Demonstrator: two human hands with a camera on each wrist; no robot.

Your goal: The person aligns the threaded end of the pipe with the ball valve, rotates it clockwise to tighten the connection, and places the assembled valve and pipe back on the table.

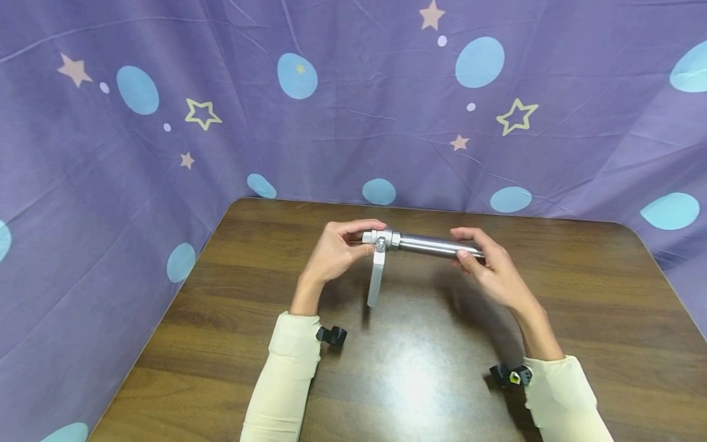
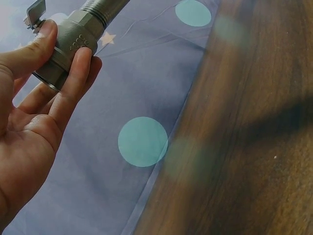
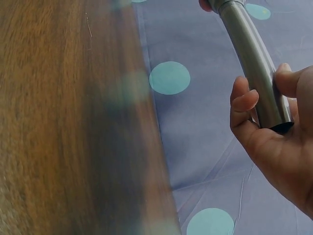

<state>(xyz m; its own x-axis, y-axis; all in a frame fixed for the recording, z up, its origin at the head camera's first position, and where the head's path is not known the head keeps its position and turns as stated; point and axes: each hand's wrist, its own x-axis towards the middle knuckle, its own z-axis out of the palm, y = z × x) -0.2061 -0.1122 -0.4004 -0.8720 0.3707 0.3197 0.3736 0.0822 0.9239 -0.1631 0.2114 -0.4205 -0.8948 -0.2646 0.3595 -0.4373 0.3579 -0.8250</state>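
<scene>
A metal ball valve (image 1: 389,237) with a flat lever handle (image 1: 376,282) is joined to a shiny steel pipe (image 1: 428,245), both held up above the table. My left hand (image 1: 334,252) grips the valve body, thumb on the near side by the lever and fingers behind. In the left wrist view, threads show on the pipe (image 2: 115,6) where it enters the valve's hex end (image 2: 78,36). The pipe's far right end is in my right hand (image 1: 494,270), with thumb and fingers around it. Its open end (image 3: 283,128) faces the palm in the right wrist view.
Beneath both hands lies a brown wood-grain table (image 1: 232,270) with rounded back corners. A purple curtain (image 1: 353,123) with stars and blue spots hangs behind and along its sides. Black wrist mounts (image 1: 332,336) sit at the sleeve cuffs.
</scene>
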